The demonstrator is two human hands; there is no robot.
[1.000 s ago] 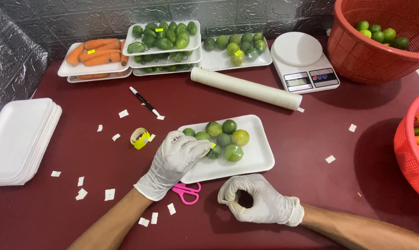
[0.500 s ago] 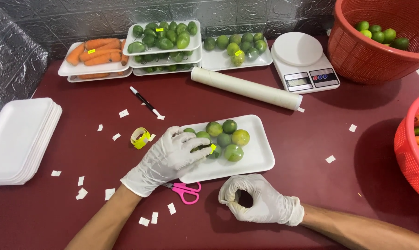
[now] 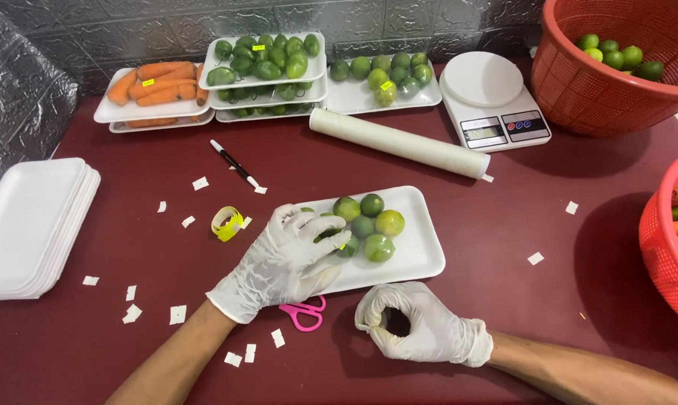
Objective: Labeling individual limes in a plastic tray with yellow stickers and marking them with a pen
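Observation:
My left hand (image 3: 286, 259), in a white glove, lies with fingers spread over the left end of a white foam tray (image 3: 421, 255). It touches the nearest of several green limes (image 3: 369, 221) on the tray. A small yellow sticker (image 3: 343, 246) shows at one fingertip. My right hand (image 3: 418, 326), also gloved, rests on the dark red table just in front of the tray. Its fingers are curled into a ring with thumb and fingertips together. I see nothing in it. Pink scissors (image 3: 305, 313) lie between the two hands, partly under my left palm.
A yellow sticker roll (image 3: 226, 223), a pen (image 3: 234, 163) and paper scraps lie to the left, by stacked empty trays (image 3: 31, 225). A cling film roll (image 3: 399, 142), a scale (image 3: 493, 105) and packed trays of carrots (image 3: 155, 86) and limes (image 3: 268, 64) stand behind. Red baskets (image 3: 579, 82) are at right.
My left hand has shifted slightly on the tray's left end and spread its fingers over the limes. My right hand has stayed in place with its fingers curled.

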